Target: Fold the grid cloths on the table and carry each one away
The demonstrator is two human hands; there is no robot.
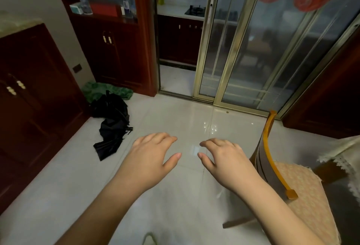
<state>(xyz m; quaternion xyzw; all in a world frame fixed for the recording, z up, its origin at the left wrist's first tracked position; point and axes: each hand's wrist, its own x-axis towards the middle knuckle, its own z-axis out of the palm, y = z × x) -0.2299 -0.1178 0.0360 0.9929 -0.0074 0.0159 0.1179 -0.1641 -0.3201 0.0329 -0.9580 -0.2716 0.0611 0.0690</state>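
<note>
Pale tiled floor (pixel 175 215) under both my grips: left hand (pixel 152 153) and right hand (pixel 222 157) spread loosely, holding nothing, presumably freed between cloths. Grid cloth nowhere in view; desk edge (pixel 348 147) right of right grip.

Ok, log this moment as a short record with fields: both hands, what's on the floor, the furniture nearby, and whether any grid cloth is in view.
left hand: held out over the floor, fingers loosely spread, holds nothing
right hand: held out beside it, fingers relaxed, holds nothing
floor: pale glossy tiles
on floor: black umbrella collapsed at left; green cloth behind it by the cabinet
furniture: wooden chair with cushioned seat at right; dark red cabinet at left
doorway: sliding glass door, partly open
table: only a lace-edged cover corner at right edge
grid cloth: none in view
</note>
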